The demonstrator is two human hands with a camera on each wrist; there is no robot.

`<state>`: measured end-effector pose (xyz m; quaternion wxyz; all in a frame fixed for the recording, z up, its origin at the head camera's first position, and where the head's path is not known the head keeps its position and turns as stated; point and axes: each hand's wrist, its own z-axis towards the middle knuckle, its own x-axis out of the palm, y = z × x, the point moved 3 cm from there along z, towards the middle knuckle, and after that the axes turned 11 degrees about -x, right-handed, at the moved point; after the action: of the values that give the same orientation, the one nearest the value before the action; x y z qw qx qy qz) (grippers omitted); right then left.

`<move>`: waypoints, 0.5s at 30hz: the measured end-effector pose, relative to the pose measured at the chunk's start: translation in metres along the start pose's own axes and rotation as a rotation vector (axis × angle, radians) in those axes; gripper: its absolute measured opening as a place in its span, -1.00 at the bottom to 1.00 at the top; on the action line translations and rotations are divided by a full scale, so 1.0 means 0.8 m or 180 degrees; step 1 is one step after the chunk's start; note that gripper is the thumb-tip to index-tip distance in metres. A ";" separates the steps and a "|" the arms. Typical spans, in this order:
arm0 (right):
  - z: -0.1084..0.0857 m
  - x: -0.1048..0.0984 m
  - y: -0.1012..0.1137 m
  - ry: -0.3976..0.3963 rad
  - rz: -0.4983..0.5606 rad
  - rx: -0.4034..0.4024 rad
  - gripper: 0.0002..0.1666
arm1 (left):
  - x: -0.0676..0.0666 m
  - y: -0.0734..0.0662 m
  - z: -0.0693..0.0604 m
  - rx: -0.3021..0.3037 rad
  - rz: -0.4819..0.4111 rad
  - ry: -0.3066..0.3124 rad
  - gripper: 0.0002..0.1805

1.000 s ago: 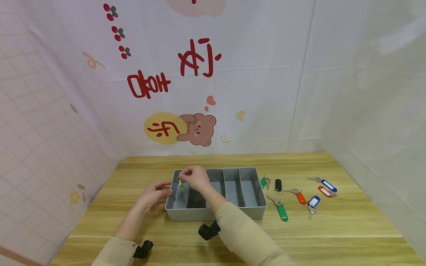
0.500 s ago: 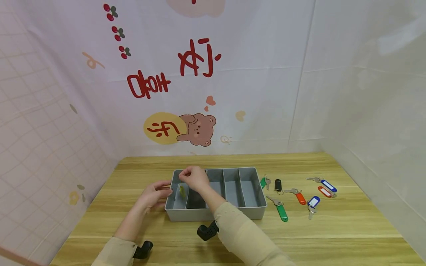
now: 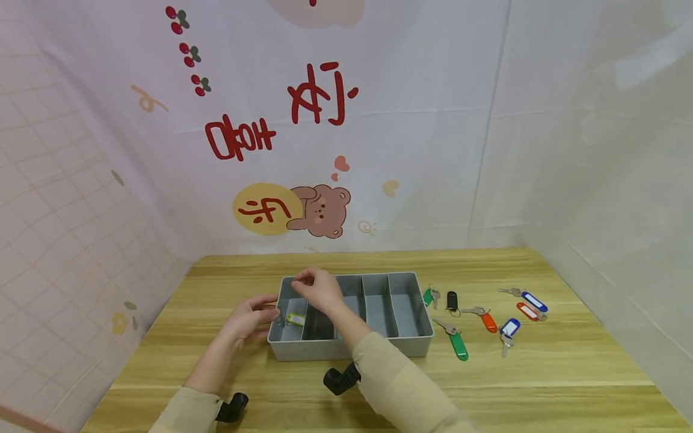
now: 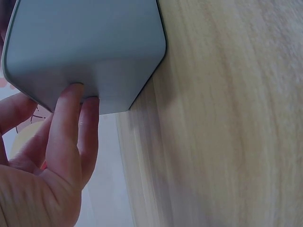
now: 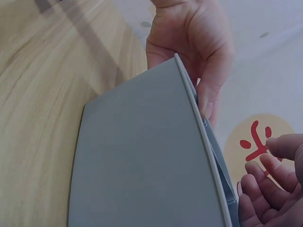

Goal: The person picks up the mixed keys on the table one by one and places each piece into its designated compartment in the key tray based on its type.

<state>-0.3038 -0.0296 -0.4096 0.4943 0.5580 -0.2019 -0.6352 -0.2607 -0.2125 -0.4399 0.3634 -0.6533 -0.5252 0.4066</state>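
A grey divided box (image 3: 352, 349) stands on the table in the head view. At its left end my left hand (image 3: 250, 320) grips the wall: in the left wrist view the fingers of this hand (image 4: 66, 156) press the outer side, and in the right wrist view the thumb lies over the rim. A yellow-green key tag (image 3: 296, 319) lies in the leftmost compartment, a key beside it. My right hand (image 3: 320, 292) hovers over that compartment with nothing in it; in the right wrist view the fingers of this hand (image 5: 274, 189) are loosely bent, thumb apart.
Right of the box several keys with tags lie on the table: green (image 3: 459, 346), black (image 3: 452, 300), red (image 3: 489, 323), blue (image 3: 534, 302). A patterned cloth (image 3: 422, 180) stands behind the table. Dark wrist devices (image 3: 341, 379) show below the hands.
The yellow-green tag, which hung from my right fingers, was let go and dropped into the leftmost compartment, where it now lies flat. Both hands have hardly moved.
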 end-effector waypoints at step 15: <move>-0.018 -0.014 0.002 -0.0185 0.0553 -0.0100 -0.71 | -0.001 0.000 -0.002 0.0021 -0.0004 0.0013 -0.40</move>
<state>-0.2910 -0.0168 -0.4071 0.5502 0.5119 -0.2538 -0.6089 -0.2596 -0.2130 -0.4391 0.3669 -0.6526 -0.5235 0.4068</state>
